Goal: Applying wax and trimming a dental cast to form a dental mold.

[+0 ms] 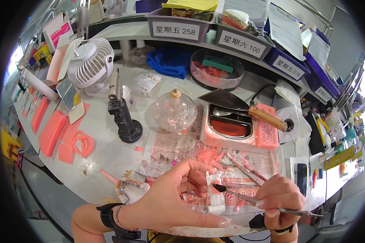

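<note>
Far left: pink slabs (52, 131) lie on the table (99, 156). Next, a white fan (89, 65), then a black-based torch (127, 121) standing upright. Toward centre, a clear glass lamp (175, 113) stands beyond the left hand (170, 194). Left hand: fingers curled, thumb opposed, clamped on a small white piece (217, 198), which sits above the scrap-strewn newspaper (160, 148), between the two hands. Behind it, a pink-crusted wax pot (219, 139) with reddish contents; a wooden-handled trowel (231, 101) rests across its top. Right hand (282, 198): fingers closed around a slim metal tool (241, 196), dark blade tip pointing left at the white piece; contact cannot be told. Right of that hand, a dark phone-shaped object (301, 177) lies flat.
</note>
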{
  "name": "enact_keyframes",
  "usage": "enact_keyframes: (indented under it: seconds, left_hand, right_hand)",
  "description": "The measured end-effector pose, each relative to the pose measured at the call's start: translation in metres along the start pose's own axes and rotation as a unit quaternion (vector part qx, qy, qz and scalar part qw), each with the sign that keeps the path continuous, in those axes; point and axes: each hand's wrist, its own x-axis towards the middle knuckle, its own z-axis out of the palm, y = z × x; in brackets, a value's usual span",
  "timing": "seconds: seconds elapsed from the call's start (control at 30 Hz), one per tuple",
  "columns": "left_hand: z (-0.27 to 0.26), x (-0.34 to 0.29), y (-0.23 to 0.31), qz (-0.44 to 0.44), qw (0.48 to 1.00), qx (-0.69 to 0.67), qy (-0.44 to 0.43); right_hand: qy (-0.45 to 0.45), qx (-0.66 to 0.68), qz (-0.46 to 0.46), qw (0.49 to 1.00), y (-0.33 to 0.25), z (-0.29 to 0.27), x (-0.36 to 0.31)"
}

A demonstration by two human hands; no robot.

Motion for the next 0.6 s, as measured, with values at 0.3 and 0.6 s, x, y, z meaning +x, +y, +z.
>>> enact_keyframes:
  seconds: [0.3, 0.6]
  left_hand:
    - [0.0, 0.0, -0.001, -0.028, 1.0, 0.013, 0.005]
    - [-0.002, -0.004, 0.009, -0.042, 0.999, -0.021, 0.011]
  right_hand:
    - [-0.039, 0.0, -0.025, 0.999, -0.001, -0.002, 0.001]
    - [0.071, 0.165, 0.169, 0.969, 0.019, -0.014, 0.005]
